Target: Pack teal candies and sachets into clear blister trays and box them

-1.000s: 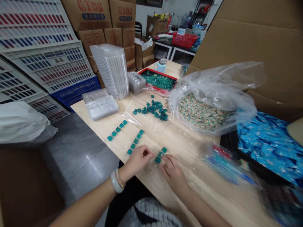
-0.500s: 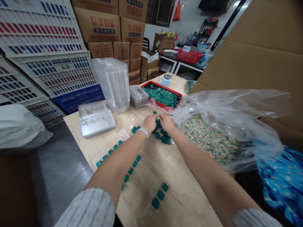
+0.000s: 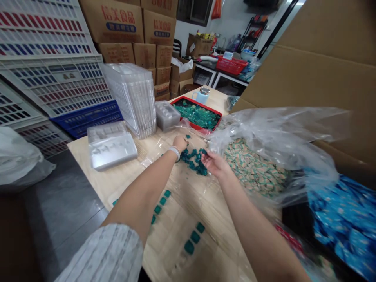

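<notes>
A loose pile of teal square candies [image 3: 194, 159] lies on clear plastic film on the wooden table [image 3: 88, 172]. My left hand [image 3: 179, 142], a pale bangle on its wrist, is closed on the pile's far left edge, pinching at the pieces. My right hand [image 3: 214, 163] is palm-up at the pile's right edge, fingers loosely curled and apart, with nothing visible in the palm. Nearer to me, a short row of three teal candies [image 3: 194, 237] lies on the table. Another row [image 3: 160, 203] runs beside my left forearm, which partly hides it.
A red tray of teal candies [image 3: 216, 112], a blue mug [image 3: 202, 95], a tall stack of clear trays [image 3: 132, 98] and plastic blister boxes [image 3: 111, 145] stand behind. An open bag of wrapped sweets [image 3: 255, 168], blue packets [image 3: 346, 219] and cardboard [image 3: 308, 66] fill the right.
Both hands left the near row of candies and reached out to the teal pile. Since half a second ago the right hand has turned palm-up and drawn slightly back.
</notes>
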The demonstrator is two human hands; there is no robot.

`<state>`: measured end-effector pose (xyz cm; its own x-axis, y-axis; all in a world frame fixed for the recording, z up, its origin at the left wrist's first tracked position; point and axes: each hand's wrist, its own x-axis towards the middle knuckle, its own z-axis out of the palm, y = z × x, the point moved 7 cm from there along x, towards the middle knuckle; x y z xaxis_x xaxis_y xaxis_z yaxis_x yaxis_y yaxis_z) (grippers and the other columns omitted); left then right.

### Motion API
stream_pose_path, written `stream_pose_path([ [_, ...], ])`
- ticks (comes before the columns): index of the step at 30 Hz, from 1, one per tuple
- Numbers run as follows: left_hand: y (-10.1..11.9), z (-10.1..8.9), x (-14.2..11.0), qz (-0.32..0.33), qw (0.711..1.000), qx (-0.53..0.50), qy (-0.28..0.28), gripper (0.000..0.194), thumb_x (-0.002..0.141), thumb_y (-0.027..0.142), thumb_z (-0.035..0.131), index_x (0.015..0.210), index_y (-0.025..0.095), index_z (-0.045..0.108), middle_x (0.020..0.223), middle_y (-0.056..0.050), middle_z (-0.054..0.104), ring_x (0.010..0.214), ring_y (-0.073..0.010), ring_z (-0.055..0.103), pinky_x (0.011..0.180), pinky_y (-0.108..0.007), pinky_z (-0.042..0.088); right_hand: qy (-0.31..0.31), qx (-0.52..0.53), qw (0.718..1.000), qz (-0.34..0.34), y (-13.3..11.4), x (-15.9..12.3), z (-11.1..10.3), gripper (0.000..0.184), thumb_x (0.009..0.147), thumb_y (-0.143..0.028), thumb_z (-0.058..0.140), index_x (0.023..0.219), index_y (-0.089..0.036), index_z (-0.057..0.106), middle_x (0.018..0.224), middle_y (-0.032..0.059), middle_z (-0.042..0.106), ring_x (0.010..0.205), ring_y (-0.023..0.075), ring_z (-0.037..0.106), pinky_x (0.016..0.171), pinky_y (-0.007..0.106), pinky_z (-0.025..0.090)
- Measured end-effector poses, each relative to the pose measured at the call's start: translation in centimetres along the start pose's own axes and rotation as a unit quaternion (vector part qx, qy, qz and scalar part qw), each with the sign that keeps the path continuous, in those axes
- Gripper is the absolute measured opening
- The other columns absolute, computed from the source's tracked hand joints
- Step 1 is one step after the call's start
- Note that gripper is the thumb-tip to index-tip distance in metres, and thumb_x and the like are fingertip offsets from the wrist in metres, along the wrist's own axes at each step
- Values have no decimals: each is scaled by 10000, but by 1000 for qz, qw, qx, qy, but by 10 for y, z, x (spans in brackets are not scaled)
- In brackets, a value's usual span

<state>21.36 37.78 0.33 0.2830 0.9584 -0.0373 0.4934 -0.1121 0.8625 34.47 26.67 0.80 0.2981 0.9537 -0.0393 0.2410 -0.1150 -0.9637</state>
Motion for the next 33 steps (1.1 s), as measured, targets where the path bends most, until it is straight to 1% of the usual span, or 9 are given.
stream_pose_path([
  [4, 22, -4, -35, -46, 992, -115, -13, 172, 774, 210, 476, 748, 89, 595, 654, -48, 570, 640, -115, 544, 644, -259, 451, -43, 242, 963, 111, 5, -69, -4, 99, 639, -290, 633, 693, -222, 587, 672, 4, 624, 624, 131, 576, 629, 292, 481],
  [7, 22, -11, -104, -88, 965, -236, -68, 188, 806, 252, 452, 806, 116, 582, 674, -29, 568, 592, -74, 534, 597, -213, 467, -44, 297, 940, 161, 8, -136, -7, 163, 590, -273, 684, 723, -217, 610, 662, -16, 602, 543, 90, 519, 544, 240, 437],
  [12, -11, -4, -266, -363, 702, -579, -201, 155, 808, 212, 438, 805, 136, 574, 674, -26, 542, 586, -63, 538, 448, -117, 413, -69, 172, 965, 185, 25, -247, 8, 177, 630, -320, 657, 738, -185, 621, 528, -38, 511, 500, 76, 433, 508, 221, 355],
  [15, -24, -1, -318, -422, 646, -605, -199, 128, 779, 186, 450, 795, 131, 565, 656, -25, 531, 571, -76, 541, 414, -121, 390, -80, 146, 964, 205, 36, -282, 25, 220, 619, -340, 655, 758, -175, 612, 567, -30, 519, 549, 93, 451, 539, 232, 359],
  [18, -25, 7, -330, -417, 670, -577, -211, 177, 739, 274, 497, 814, 130, 569, 648, -19, 523, 590, -117, 554, 418, -166, 398, -69, 131, 975, 166, 30, -286, 32, 258, 609, -345, 659, 792, -176, 593, 682, -4, 562, 624, 113, 488, 582, 243, 380],
  [23, -12, 19, -333, -299, 807, -426, -280, 293, 650, 381, 605, 739, 103, 589, 607, 5, 485, 480, -53, 422, 348, -143, 270, -81, 121, 987, 68, -2, -280, 30, 287, 655, -327, 624, 895, -199, 530, 832, 27, 583, 753, 140, 537, 679, 270, 418],
  [26, -6, 26, -342, -229, 848, -350, -327, 318, 637, 415, 608, 678, 101, 578, 527, 34, 426, 449, -41, 363, 360, -150, 263, -87, 96, 990, 53, -4, -284, 28, 299, 682, -291, 604, 943, -205, 486, 815, 16, 573, 707, 122, 536, 646, 258, 424],
  [29, -8, 23, -341, -176, 891, -300, -292, 324, 633, 423, 607, 687, 105, 581, 516, 43, 423, 430, -38, 353, 374, -164, 283, -76, 85, 992, 56, 2, -287, 28, 311, 681, -265, 608, 943, -205, 452, 743, -14, 544, 617, 95, 508, 568, 228, 408],
  [33, -12, 23, -347, -209, 854, -370, -300, 281, 634, 384, 630, 683, 120, 544, 542, 46, 415, 442, -30, 356, 367, -142, 242, -86, 141, 982, 92, 7, -289, 37, 293, 669, -300, 615, 864, -202, 420, 631, -50, 492, 500, 71, 452, 442, 189, 364],
])
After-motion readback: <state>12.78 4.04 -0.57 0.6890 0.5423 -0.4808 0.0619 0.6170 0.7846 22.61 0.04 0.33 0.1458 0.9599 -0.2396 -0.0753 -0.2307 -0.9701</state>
